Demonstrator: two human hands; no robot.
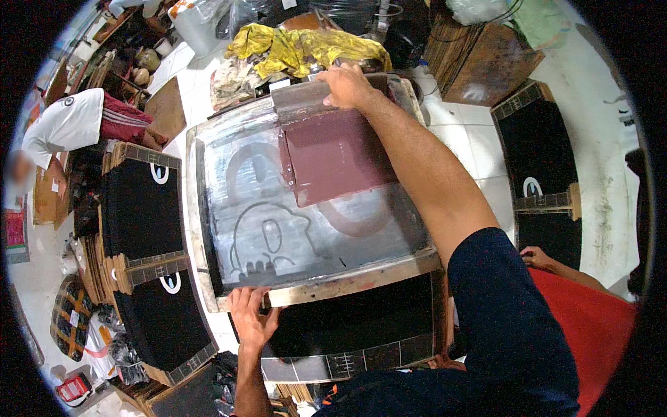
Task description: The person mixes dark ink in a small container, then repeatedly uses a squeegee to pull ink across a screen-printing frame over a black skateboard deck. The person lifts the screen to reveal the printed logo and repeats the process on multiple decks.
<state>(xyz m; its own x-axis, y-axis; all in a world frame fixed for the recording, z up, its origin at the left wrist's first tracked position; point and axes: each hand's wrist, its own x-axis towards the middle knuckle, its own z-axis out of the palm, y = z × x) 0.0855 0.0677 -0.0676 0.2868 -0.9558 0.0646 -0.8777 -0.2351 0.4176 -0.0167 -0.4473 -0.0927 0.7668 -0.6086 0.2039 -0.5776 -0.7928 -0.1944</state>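
My left hand point(253, 313) grips the near wooden edge of a screen-printing frame point(354, 276), fingers curled over it. Its grey mesh point(323, 240) shows pale outlined shapes and curved brownish marks, with a maroon ink patch point(333, 156) at the upper right. At the far edge my right hand point(344, 83) holds a broad brown squeegee point(306, 101) lying across the top of that patch. A black panel with a gridded border point(347, 320) shows beneath the frame's near side; the rest of it is hidden.
Black panels with white eye-like prints stand left point(139, 208) and right point(535, 146). Yellow rags point(299, 48) lie beyond the frame, near cardboard stacks point(472, 62). A person in a white shirt point(69, 118) is at the left; another in red point(577, 320) is close at right.
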